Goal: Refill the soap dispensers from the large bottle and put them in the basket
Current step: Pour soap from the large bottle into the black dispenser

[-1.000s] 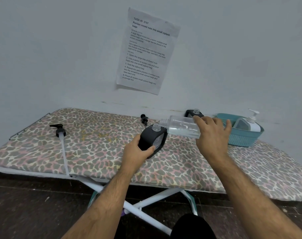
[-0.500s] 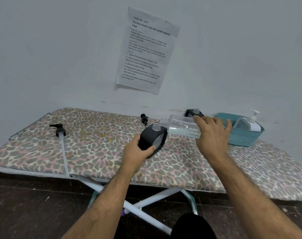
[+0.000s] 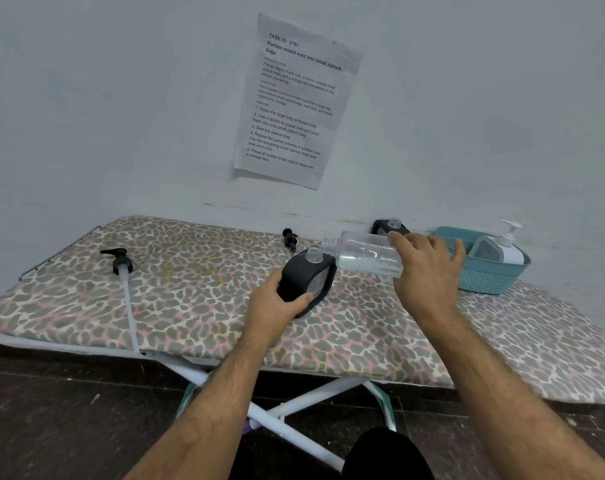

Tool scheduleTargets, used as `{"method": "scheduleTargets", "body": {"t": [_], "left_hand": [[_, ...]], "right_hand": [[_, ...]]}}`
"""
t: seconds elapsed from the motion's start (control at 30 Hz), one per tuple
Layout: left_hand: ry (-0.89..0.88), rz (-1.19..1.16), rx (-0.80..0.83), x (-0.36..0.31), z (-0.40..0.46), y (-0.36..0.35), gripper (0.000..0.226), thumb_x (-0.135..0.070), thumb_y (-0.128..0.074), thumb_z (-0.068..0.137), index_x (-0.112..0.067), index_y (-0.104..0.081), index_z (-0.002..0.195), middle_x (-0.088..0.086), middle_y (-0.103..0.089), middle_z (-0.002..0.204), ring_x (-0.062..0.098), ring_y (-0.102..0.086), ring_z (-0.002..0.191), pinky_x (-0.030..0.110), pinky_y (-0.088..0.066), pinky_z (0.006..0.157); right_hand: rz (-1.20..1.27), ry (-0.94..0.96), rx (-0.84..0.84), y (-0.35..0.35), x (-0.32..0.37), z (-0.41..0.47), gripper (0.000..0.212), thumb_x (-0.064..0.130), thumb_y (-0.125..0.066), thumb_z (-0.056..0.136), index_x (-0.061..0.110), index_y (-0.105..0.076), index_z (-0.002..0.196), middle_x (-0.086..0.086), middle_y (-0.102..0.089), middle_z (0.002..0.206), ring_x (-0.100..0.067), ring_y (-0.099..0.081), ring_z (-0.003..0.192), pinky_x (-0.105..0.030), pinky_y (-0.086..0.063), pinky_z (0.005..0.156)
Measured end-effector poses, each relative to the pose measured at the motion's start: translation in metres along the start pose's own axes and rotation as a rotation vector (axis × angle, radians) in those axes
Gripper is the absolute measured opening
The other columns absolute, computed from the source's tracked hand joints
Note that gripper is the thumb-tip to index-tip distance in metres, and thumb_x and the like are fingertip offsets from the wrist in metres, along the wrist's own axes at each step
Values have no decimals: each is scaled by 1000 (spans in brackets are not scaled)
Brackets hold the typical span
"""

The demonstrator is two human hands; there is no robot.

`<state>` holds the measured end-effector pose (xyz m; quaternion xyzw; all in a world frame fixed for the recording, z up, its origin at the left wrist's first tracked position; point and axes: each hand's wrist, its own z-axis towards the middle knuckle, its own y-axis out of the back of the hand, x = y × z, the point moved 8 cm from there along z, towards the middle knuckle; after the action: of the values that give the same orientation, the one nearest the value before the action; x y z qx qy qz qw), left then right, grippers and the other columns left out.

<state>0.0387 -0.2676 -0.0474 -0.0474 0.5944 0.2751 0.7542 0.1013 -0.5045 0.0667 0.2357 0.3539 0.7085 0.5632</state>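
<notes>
Dispenser, black (image 3: 306, 278), open-necked, gripped in left hand (image 3: 277, 306) on ironing board (image 3: 190, 306). Right hand (image 3: 424, 268) grips clear bottle (image 3: 363, 252) tilted, mouth just above dispenser neck. Basket (image 3: 484, 277) at 3 o'clock.

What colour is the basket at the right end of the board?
The basket is teal, a blue-green plastic with a woven texture; the head view shows it.

Layout on the board (image 3: 197, 299), seen from the head camera.
The dispenser (image 3: 306, 280) stands at the frame centre, with the bottle (image 3: 363, 254) just right of it and a second dispenser (image 3: 384, 227) behind. One pump (image 3: 121, 263) lies far left, another pump (image 3: 290, 239) behind centre. The basket (image 3: 484, 275) at the right holds a pump bottle (image 3: 507, 245).
</notes>
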Motion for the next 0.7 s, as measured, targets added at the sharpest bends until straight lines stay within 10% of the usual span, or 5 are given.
{"method": "scheduleTargets", "body": {"t": [0.7], "left_hand": [[1,9,0,-1,0,0,51,-27,-79,80,-26,-59,127,-26,-63,99,-12,-60,92,3,-46,69]], "right_hand": [[-18,10,20,1,1,1,70,7,-78,75,31,-53,135,-2,-62,132,-30,-51,123,-64,-20,112]]}}
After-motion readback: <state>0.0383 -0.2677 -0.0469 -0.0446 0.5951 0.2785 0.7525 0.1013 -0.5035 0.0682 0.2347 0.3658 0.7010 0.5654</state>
